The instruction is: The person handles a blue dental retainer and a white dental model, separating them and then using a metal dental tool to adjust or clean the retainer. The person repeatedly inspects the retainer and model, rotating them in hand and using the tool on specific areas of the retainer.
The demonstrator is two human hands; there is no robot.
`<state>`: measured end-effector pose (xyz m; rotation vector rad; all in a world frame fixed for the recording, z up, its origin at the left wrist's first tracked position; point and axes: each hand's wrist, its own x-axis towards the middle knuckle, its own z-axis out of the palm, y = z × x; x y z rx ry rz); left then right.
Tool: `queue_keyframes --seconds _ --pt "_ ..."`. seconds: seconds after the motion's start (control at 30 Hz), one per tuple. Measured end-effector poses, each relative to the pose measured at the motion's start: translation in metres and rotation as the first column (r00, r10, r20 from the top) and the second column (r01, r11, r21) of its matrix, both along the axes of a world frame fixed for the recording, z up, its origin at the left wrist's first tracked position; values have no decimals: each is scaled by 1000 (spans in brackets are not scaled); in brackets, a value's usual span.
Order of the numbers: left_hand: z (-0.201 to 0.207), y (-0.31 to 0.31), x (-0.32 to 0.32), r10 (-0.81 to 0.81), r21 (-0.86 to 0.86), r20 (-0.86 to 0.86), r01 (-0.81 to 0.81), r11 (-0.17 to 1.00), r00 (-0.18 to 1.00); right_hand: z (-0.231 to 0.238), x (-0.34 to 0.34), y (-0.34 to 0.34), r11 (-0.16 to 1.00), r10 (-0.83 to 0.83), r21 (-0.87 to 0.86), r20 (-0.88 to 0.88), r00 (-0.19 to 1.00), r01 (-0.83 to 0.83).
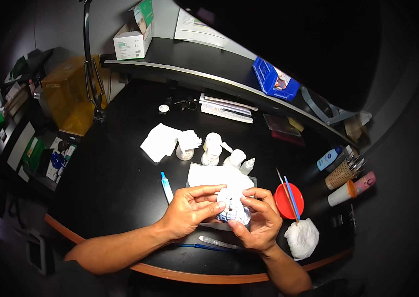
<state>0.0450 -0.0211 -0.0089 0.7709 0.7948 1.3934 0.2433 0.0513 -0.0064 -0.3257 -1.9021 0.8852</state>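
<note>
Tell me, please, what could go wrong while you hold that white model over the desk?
1. The white dental model sits only between the fingertips of the left hand and right hand; it might slip.
2. The right forearm is near the red dish bearing brushes; a nudge could tip them.

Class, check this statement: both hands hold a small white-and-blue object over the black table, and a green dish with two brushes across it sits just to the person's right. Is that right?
Not quite. The dish is red, not green, as the head view shows. The rest holds: the left hand and right hand both grip the white-and-blue object over the black table, and two brushes lie across the dish to the person's right.
</note>
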Motion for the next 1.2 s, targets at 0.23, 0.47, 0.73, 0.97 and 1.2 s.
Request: queue_keyframes --seconds 0.23,0.47,0.73,0.97,1.2 --pt "2 2 -1 3 -19 29 -3 1000 1000 1 0 2 996 19 81 22 1000 -21" --pt "4 -1 -4 -8 25 71 6 1000 997 -3 -1 0 999 33 10 -4 999 -33" --pt "-4 2 -3 -25 65 141 16 998 990 -9 3 1 995 87 -49 -66 994 -90" --pt "-6 4 -4 -16 26 186 11 1000 982 -10 -1 -2 995 93 -30 -59 994 -95" --pt "-3 4 -2 -28 -2 213 30 1000 977 -11 1 -1 999 26 46 -4 1000 -26"
